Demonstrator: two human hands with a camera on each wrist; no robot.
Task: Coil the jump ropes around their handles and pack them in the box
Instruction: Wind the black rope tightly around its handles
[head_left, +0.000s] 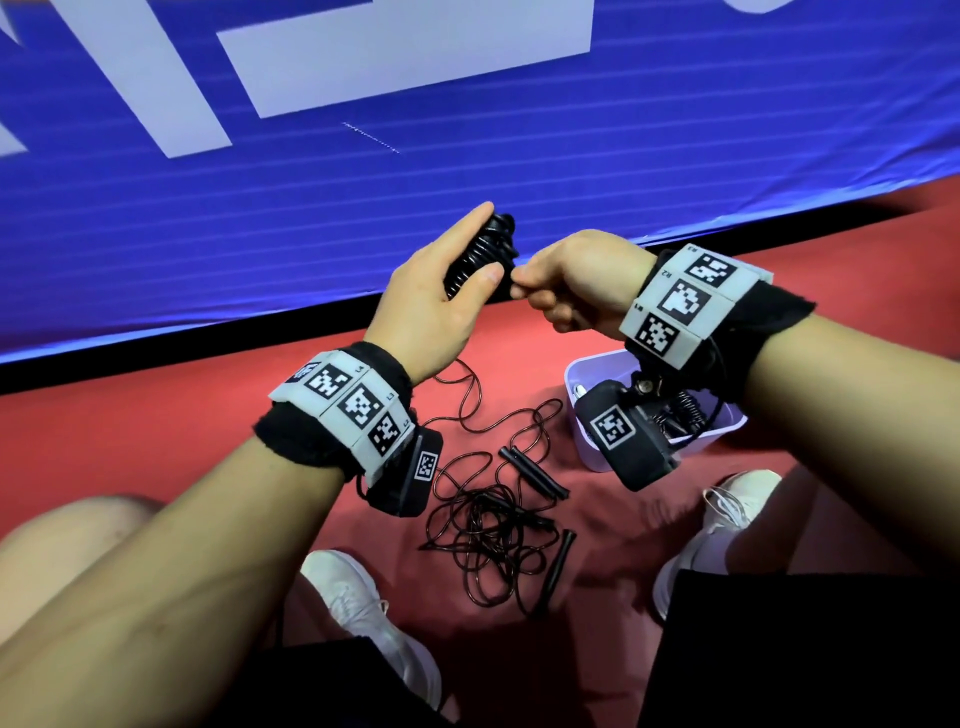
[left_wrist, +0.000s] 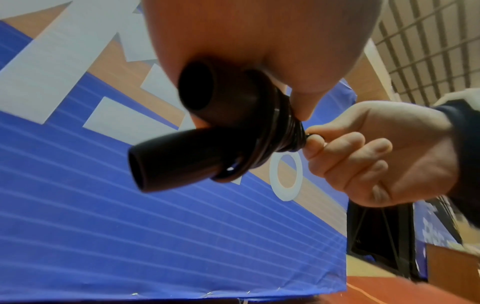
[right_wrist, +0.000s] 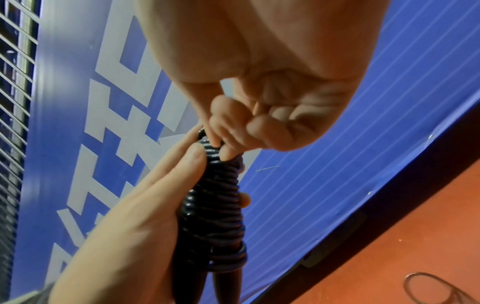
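Coiled jump rope held up before a blue banner

The box (head_left: 587, 415) on the red floor is half hidden by the right wrist camera; loose ropes (head_left: 488, 525) tangle beside it. The left hand (head_left: 431, 296) grips the coiled rope (head_left: 480, 254); the right hand (head_left: 576, 280) pinches its end, which the fingers mostly cover.

The coiled bundle (head_left: 480, 254) sits at twelve o'clock, between the left hand (head_left: 436, 306) and right hand (head_left: 576, 283). The box (head_left: 587, 384) lies on the floor at three o'clock; the loose ropes (head_left: 493, 525) lie at six.
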